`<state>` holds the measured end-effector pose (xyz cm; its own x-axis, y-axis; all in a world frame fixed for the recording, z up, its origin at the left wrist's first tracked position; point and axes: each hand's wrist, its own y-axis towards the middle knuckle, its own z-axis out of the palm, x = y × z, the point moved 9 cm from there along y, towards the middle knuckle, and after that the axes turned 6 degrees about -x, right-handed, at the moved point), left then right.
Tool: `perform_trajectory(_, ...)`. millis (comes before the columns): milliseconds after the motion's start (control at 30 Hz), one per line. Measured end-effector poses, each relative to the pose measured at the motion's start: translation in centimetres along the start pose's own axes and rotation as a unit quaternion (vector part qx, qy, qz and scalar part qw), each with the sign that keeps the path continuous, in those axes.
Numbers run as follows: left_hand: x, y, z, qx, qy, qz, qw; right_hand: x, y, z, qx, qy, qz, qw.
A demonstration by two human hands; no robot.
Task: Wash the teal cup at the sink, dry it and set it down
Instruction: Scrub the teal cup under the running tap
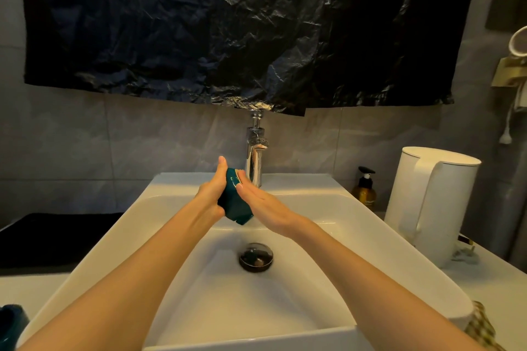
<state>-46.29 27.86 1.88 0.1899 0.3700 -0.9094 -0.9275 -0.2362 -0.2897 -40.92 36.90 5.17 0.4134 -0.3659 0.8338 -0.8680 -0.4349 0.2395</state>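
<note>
under the tap (253, 162), left hand (210, 194) grip wraps the teal cup (232, 205), right hand (266, 205) pressed flat against it; likely slippery, so hold its sides.

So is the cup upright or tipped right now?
Tipped: the cup slants between the left hand and right hand over the sink. Which end is its mouth, I cannot tell.

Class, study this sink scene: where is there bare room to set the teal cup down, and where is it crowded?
Left: the white counter strip in front of the black mat, beside the sink rim, is bare. Right: a bare patch lies between the kettle and the checked cloth. Crowded: the back right corner, where the pump bottle stands beside the kettle.
</note>
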Motion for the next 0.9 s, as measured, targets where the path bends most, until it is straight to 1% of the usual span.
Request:
perform_trajectory(67, 0.0, -0.1, 0.2, -0.002, 0.002, 0.006, 1.000, -0.5, 0.0, -0.4, -0.010, -0.077, 0.010, 0.997)
perform_trajectory(133, -0.3, -0.1, 0.1, -0.012, -0.006, 0.026, 1.000, -0.7, -0.1, -1.4, -0.038, -0.182, 0.036, 0.982)
perform_trajectory(167, -0.5, -0.1, -0.2, -0.015, -0.014, 0.032, 0.999, -0.4, -0.2, -1.8, -0.051, -0.232, 0.032, 0.971)
perform_trajectory(200, -0.6, 0.0, -0.4, -0.017, -0.026, 0.033, 0.999, 0.2, -0.1, -2.0, -0.063, -0.244, 0.007, 0.968)
perform_trajectory(267, -0.7, 0.4, -0.9, -0.012, -0.049, 0.025, 0.998, 1.6, 0.0, -1.7, -0.080, -0.180, -0.038, 0.980)
perform_trajectory(333, -0.4, 0.1, -0.8, 0.002, -0.058, 0.010, 0.998, 1.2, 0.1, -0.9, -0.057, -0.046, -0.004, 0.997)
perform_trajectory(367, -0.2, 0.0, -0.4, 0.012, -0.059, 0.004, 0.998, 0.6, 0.2, -0.7, -0.042, 0.006, 0.030, 0.999)
perform_trajectory(400, 0.0, -0.3, 0.1, 0.024, -0.053, -0.002, 0.998, -0.3, 0.2, -0.6, -0.038, 0.036, 0.065, 0.996)
perform_trajectory(467, 0.5, -1.1, 1.3, 0.054, -0.031, -0.013, 0.998, -1.0, 0.0, -0.9, -0.035, 0.030, 0.112, 0.993)
perform_trajectory(500, 0.6, -1.2, 1.8, 0.068, -0.025, -0.008, 0.997, -1.2, -0.1, -1.4, -0.051, 0.021, 0.126, 0.991)
perform_trajectory(533, 0.6, -1.4, 2.1, 0.075, -0.022, -0.003, 0.997, -1.3, -0.1, -1.8, -0.067, -0.005, 0.122, 0.990)
perform_trajectory(600, 0.4, -1.4, 1.8, 0.063, -0.025, 0.005, 0.998, -1.2, -0.2, -1.7, -0.052, -0.023, 0.144, 0.988)
perform_trajectory(667, 0.0, -0.8, 0.8, 0.038, -0.044, 0.013, 0.998, -0.7, 0.1, -1.7, -0.036, -0.014, 0.143, 0.989)
perform_trajectory(733, -0.6, -0.4, -0.3, 0.020, -0.059, 0.025, 0.998, 0.9, 0.3, -3.1, -0.076, 0.014, 0.113, 0.991)
perform_trajectory(767, -0.8, -0.2, -0.3, 0.023, -0.044, 0.034, 0.998, 1.2, 0.5, -3.9, -0.101, 0.038, 0.103, 0.989)
perform_trajectory(800, -1.0, -0.5, -0.2, 0.021, -0.004, 0.050, 0.999, 1.1, 0.6, -4.8, -0.140, 0.079, 0.106, 0.981)
perform_trajectory(833, -1.2, -1.0, 0.0, 0.014, 0.057, 0.078, 0.995, 0.1, 0.5, -5.7, -0.178, 0.110, 0.131, 0.969)
perform_trajectory(900, -1.7, -2.3, 1.2, 0.009, 0.181, 0.158, 0.971, -2.3, 0.3, -6.9, -0.222, 0.130, 0.186, 0.948)
